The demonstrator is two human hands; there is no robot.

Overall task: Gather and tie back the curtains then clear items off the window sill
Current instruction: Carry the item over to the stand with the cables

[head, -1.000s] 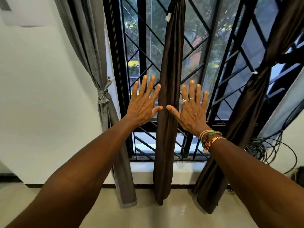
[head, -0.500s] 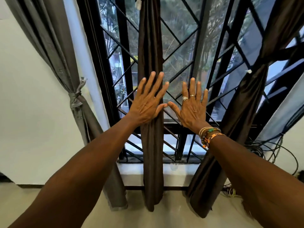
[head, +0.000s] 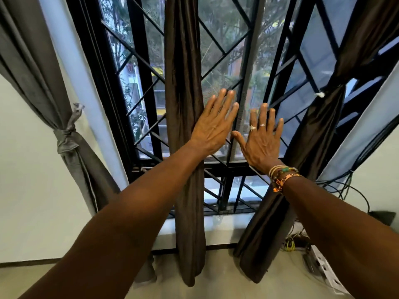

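A narrow dark brown curtain (head: 183,83) hangs gathered down the middle of the barred window. My left hand (head: 213,126) is raised flat with straight spread fingers, its palm side over the right edge of that curtain. Just to its right, my right hand (head: 262,137), with rings and wrist bracelets, is held flat and spread in front of the glass, holding nothing. A second brown curtain (head: 319,130) on the right is tied back at mid-height. A grey curtain (head: 51,87) on the left is knotted. The white window sill (head: 224,225) shows below the bars.
Black diagonal window bars (head: 142,61) fill the frame behind the curtains. Tangled black cables (head: 349,186) hang at the right wall. A white power strip (head: 323,270) and yellow wire lie on the floor at the lower right.
The view has shifted right, so the middle curtain now sits left of both hands. My left hand moved from left of the curtain onto its right edge. Both hands stay flat and spread.
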